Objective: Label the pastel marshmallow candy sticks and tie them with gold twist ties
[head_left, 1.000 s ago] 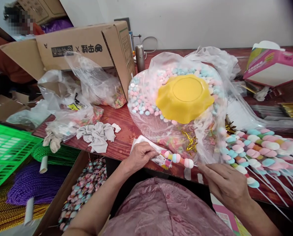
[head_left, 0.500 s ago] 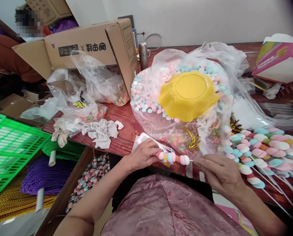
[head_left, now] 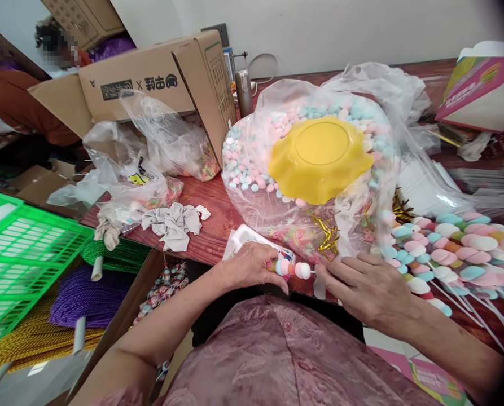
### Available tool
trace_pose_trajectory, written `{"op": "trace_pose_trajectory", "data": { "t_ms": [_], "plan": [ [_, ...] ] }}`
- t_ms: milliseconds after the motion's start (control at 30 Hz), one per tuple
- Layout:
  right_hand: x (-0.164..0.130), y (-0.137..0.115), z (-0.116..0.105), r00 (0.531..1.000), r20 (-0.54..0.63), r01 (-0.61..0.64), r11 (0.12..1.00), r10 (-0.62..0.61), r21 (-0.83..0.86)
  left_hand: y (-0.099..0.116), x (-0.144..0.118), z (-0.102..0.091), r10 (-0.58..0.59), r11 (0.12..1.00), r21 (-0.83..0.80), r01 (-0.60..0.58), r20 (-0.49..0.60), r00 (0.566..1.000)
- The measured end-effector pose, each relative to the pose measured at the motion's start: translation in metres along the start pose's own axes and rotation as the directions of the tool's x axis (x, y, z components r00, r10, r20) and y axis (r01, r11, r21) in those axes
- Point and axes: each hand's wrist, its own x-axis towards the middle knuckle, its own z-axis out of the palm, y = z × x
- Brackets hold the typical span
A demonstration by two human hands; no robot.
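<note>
My left hand (head_left: 252,265) grips a small clear wrapper bag (head_left: 247,237) around the tip of a candy skewer (head_left: 294,269) of pink, blue and white sweets. My right hand (head_left: 364,287) pinches the skewer's stick end and holds it level above the table's front edge. The sweets sit between my two hands, partly inside the wrapper. Just behind them lies a big clear bag of pastel sweets (head_left: 252,163) with an upturned yellow bowl (head_left: 319,158) on it.
Finished skewers (head_left: 442,248) are heaped at the right. Gold twist ties (head_left: 328,237) lie by the bag. A cardboard box (head_left: 150,84), plastic bags and a grey rag (head_left: 173,223) stand left. A green crate (head_left: 18,254) and cord spools sit below; a person is at far left.
My hands have come closer together, and the sweets have slid further into the wrapper in my left hand. The view has shifted slightly.
</note>
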Motion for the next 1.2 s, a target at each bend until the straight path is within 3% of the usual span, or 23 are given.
{"op": "trace_pose_trajectory", "data": {
  "t_ms": [233,500,700,833,967,1100,1200],
  "plan": [
    [0.006,-0.015,0.02,0.966,0.083,-0.254,0.954,0.243,0.162,0.011,0.005,0.004,-0.06,0.994,0.093,0.05,0.109,0.992],
    [-0.01,-0.023,0.042,0.883,0.001,-0.449,0.846,0.469,0.287,-0.002,-0.019,-0.025,-0.137,0.916,0.384,0.115,0.03,0.99],
    [-0.002,-0.03,0.052,0.849,-0.034,-0.484,0.802,0.527,0.35,-0.021,-0.023,-0.025,-0.127,0.889,0.442,0.124,-0.023,0.992],
    [0.003,-0.033,0.056,0.855,-0.04,-0.46,0.791,0.518,0.404,-0.029,-0.023,-0.02,-0.051,0.897,0.435,0.076,-0.068,0.996],
    [0.004,-0.029,0.054,0.902,-0.024,-0.382,0.823,0.431,0.42,-0.027,-0.025,-0.024,0.019,0.931,0.366,-0.01,-0.02,1.0],
    [0.01,-0.021,0.042,0.959,-0.088,-0.248,0.949,0.269,0.195,-0.013,-0.025,-0.034,0.005,0.979,0.203,-0.016,0.054,0.999],
    [0.018,-0.02,0.033,0.975,-0.135,-0.166,0.983,0.176,0.081,-0.002,-0.02,-0.038,-0.026,0.998,0.053,0.021,0.092,0.995]
  ]
}}
